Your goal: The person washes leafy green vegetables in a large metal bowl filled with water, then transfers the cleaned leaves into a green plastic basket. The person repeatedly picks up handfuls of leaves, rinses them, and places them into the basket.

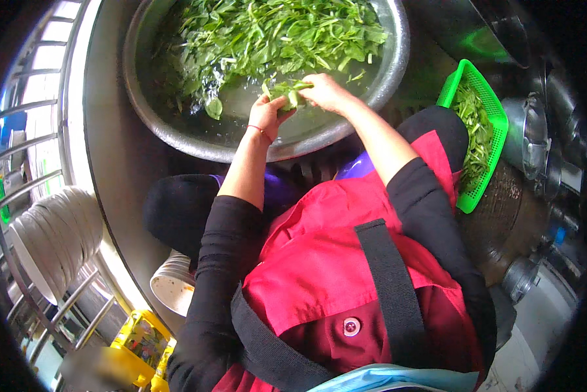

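My left hand [270, 113] grips a small bunch of leafy greens [289, 94] above the near part of a large round metal basin [176, 139]. At the right end of that bunch, my right hand [325, 92] has its fingers closed on a leaf or stem. Many loose green leaves [279, 39] float in the basin's water, mostly in its far half. One single leaf [214, 109] floats left of my left hand. A red string bracelet circles my left wrist.
A green plastic basket [500, 117] of cut greens stands by my right knee. Metal pots [526, 132] are at the far right. Stacked white bowls [172, 289], a metal rack [60, 122] with stacked plates [58, 235] and a yellow crate [144, 318] are on the left.
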Available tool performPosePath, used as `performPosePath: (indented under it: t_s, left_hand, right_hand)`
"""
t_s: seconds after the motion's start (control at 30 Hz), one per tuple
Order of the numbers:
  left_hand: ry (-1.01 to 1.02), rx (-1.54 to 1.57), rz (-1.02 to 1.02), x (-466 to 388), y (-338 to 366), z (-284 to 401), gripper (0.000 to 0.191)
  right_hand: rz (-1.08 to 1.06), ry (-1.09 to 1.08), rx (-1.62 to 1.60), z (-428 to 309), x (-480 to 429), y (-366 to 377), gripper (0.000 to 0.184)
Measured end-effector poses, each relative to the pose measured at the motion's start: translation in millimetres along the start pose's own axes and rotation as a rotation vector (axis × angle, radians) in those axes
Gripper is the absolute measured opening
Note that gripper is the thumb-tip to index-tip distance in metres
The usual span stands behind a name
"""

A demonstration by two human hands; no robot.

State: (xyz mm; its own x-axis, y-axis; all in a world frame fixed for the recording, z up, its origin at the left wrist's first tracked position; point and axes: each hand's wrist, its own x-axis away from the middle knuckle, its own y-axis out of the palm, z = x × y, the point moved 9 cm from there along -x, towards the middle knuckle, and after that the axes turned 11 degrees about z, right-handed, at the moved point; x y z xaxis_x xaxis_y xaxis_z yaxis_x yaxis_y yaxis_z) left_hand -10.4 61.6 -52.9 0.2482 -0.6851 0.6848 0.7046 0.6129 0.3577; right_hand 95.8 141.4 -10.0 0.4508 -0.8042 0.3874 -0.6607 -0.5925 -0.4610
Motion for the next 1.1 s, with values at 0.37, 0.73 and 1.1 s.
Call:
performPosePath:
  t_s: [0.37, 0.73, 1.1]
  left_hand:
    - [0.009, 0.215, 0.096, -19.2, -26.5, -0.9, 0.046]
    - [-0.166, 0.085, 0.124, -25.6, -25.0, -17.9, 0.018]
    - [-0.166, 0.243, -0.086, -26.8, -7.1, -11.4, 0.027]
  right_hand:
    - [0.178, 0.231, -0.142, 42.3, -5.9, -21.6, 0.056]
    - [-0.072, 0.325, -0.443, 49.0, -22.5, 35.7, 0.037]
    - [-0.298, 0.523, -0.734, 44.3, -5.6, 63.1, 0.031]
